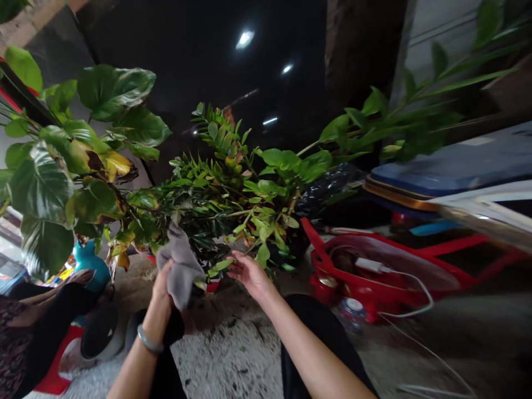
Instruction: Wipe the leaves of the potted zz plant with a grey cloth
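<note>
My left hand [163, 285], with a pale bangle at the wrist, grips a crumpled grey cloth [182, 266] beside the foliage. Loosely curled, my right hand [251, 277] has a green leaf [220, 266] between its thumb and fingers; how firmly it is held is hard to see. That leaf is low at the front of a bushy potted plant [266, 194] with many small green leaves, some yellowing. The plant's pot is mostly hidden. Just left of the cloth, a larger-leaved plant [41, 177] shows yellow and brown patches.
At the right, a red bag or basket [390, 277] holds a white charger [369, 265] with a trailing cable. Stacked boards [453, 166] rise behind it. A turquoise vase-shaped object [89, 266] and a seated person's leg [54, 321] are at the left. Debris litters the floor [228, 354].
</note>
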### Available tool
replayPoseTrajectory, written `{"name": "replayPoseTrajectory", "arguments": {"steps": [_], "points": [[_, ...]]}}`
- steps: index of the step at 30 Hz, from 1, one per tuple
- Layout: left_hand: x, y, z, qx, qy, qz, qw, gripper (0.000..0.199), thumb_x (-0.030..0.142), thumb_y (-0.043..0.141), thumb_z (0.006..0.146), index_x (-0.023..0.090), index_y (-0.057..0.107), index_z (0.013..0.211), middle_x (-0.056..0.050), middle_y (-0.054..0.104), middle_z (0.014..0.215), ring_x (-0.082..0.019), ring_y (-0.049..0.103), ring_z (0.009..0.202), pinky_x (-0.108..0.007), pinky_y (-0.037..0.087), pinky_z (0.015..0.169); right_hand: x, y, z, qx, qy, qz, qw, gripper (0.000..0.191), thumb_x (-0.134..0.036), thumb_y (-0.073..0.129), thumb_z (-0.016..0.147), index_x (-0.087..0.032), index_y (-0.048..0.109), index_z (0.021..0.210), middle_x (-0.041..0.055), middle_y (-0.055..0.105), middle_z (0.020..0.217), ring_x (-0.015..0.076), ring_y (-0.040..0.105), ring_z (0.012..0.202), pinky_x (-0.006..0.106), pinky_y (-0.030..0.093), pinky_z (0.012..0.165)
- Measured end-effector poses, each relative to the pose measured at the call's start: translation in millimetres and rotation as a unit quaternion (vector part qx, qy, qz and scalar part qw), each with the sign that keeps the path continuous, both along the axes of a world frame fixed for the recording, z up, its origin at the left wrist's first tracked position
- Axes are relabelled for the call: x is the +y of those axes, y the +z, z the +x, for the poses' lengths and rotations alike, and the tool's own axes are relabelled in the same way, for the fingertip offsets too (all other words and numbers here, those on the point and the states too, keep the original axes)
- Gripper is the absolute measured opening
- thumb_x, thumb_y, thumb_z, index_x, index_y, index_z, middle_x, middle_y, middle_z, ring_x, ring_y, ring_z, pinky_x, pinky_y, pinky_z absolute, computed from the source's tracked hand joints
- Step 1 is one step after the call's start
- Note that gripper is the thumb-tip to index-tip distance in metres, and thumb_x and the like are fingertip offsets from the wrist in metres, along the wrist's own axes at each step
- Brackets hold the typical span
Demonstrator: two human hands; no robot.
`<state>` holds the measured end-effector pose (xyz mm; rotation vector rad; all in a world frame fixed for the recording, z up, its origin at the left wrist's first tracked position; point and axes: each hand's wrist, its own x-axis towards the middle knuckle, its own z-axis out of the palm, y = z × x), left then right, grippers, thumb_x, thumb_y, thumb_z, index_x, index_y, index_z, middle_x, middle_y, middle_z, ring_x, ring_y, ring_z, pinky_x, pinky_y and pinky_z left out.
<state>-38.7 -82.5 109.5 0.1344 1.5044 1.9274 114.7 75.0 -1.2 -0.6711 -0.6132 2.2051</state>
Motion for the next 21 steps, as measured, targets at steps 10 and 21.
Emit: {"name": "replayPoseTrajectory", "arguments": {"steps": [10,21], "points": [[-16.3,53.6,1.1,0.048,0.024,0.114,0.992,0.032,0.028,0.086,0.073,0.016,0.079,0.102,-0.006,0.083,0.096,-0.025,0.078,0.091,-0.033,0.061,0.087,4.9,7.2,10.3,0.021,0.011,-0.006,1.0,0.019,-0.022,0.079,0.072,-0.021,0.072,0.09,0.0028,0.08,0.074,0.0173,0.07,0.06,0.03,0.061,0.057],[5.1,36.7,28.6,0.094,-0.168,-0.057,0.98,0.051,0.036,0.097,0.049,0.012,0.081,0.09,-0.01,0.081,0.08,-0.025,0.074,0.069,-0.034,0.059,0.069,-0.8,2.9,20.7,-0.11,0.018,-0.032,0.993,0.009,-0.017,0.07,0.078,-0.018,0.069,0.087,0.0013,0.073,0.064,0.0148,0.064,0.048,0.023,0.053,0.04]]}}
